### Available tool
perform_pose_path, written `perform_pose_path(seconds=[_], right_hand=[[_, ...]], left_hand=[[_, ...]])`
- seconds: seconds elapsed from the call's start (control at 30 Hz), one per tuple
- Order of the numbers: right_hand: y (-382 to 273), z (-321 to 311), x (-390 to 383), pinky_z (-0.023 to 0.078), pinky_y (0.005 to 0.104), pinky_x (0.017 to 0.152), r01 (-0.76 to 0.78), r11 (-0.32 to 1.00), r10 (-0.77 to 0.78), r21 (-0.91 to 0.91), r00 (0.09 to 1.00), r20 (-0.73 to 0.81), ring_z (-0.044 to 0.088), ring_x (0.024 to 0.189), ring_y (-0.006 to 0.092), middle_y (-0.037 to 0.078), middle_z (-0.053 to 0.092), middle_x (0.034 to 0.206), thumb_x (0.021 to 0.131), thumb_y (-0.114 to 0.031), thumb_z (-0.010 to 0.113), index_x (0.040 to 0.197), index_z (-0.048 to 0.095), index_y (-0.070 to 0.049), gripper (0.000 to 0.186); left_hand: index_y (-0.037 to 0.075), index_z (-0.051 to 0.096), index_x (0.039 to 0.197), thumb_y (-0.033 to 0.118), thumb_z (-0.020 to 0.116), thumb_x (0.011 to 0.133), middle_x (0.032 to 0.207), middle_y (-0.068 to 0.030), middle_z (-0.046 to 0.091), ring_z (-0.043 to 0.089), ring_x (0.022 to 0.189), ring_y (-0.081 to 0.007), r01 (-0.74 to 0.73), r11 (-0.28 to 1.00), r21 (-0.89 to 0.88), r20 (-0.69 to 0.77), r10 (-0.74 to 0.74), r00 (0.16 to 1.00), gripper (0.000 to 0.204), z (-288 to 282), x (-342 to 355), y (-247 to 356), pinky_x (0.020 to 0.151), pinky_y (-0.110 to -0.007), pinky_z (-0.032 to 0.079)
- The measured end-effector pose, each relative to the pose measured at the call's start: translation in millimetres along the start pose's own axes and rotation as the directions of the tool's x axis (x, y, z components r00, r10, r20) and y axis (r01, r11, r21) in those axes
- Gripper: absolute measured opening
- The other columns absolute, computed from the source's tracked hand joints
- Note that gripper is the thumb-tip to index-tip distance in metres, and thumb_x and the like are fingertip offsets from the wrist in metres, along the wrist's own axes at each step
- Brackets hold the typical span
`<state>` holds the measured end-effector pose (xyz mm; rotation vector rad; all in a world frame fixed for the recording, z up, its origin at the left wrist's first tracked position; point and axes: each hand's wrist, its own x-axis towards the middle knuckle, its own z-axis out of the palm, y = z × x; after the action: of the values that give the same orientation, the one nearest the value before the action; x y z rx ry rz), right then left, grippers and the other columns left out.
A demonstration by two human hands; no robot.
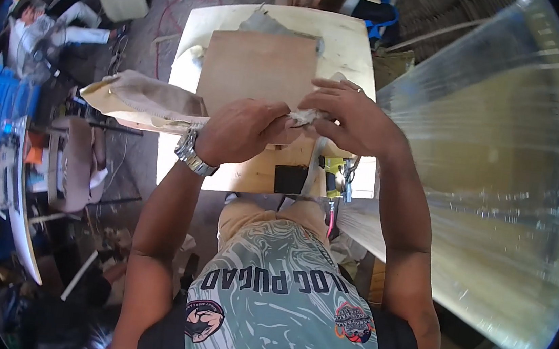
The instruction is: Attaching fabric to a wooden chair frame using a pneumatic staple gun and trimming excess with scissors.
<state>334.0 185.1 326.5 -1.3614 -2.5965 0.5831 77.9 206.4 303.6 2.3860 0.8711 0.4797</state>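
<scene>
between left grip (240,129) and right grip (359,120), a crumpled whitish scrap (306,117), pinched by both

Near the frame's centre, your left hand (242,130) and right hand (359,120) held a small whitish piece (304,116); at upper centre a brown panel (257,66) lay over a pale table (347,49), plastic sheeting (498,163) at right.

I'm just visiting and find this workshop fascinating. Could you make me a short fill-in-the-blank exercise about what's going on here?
1. The person wears a silvery watch on the ____ wrist.
2. Of the left hand and right hand, ____ are at the small pale crumpled piece.
3. Clear plastic sheeting stands on the person's ____ side.
4. The flat brown board lies over a pale ____.

Missing words: left; both; right; table.
</scene>
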Motion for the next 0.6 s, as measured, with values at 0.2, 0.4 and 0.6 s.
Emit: perform_pose_path(seconds=[0.2, 0.4, 0.6], right_hand=[[11, 12, 10, 0.046, 0.0474, 0.101, 0.111, 0.975, -0.082, 0.191, 0.985, -0.153, 0.066, 0.109, 0.0339, 0.014, 0.071, 0.108, 0.091, -0.017, 0.070, 0.113, 0.069, -0.006, 0.024], [8, 18, 5, 0.047, 0.0482, 0.097, 0.091, 0.938, -0.017, 0.333, 0.975, -0.220, 0.067, 0.111, 0.0355, 0.013, 0.071, 0.110, 0.080, -0.015, 0.080, 0.112, 0.068, -0.006, 0.036], [13, 18, 14, 0.045, 0.0470, 0.101, 0.042, 0.959, -0.015, 0.281, 0.995, -0.096, 0.066, 0.116, 0.0317, 0.005, 0.074, 0.107, 0.076, -0.020, 0.080, 0.099, 0.075, -0.010, 0.026]], left_hand=[[0.004, 0.068, 0.106, 0.027, 0.069, 0.097, 0.083, -0.0187, 0.068, 0.066, 0.077, -0.0415, 0.219, 0.971, -0.096, -0.007, -0.220, 0.975, 0.025, 2, -4, 15, 0.068, -0.051, 0.050], [0.010, 0.071, 0.102, 0.034, 0.073, 0.092, 0.090, -0.0081, 0.072, 0.070, 0.084, -0.0277, 0.137, 0.987, 0.088, -0.017, -0.136, 0.991, 0.025, 4, -2, 22, 0.072, -0.042, 0.051], [0.010, 0.067, 0.101, 0.030, 0.075, 0.088, 0.098, -0.0033, 0.071, 0.068, 0.086, -0.0196, 0.179, 0.983, -0.046, -0.017, -0.180, 0.984, 0.026, 7, -4, 12, 0.073, -0.035, 0.047]])
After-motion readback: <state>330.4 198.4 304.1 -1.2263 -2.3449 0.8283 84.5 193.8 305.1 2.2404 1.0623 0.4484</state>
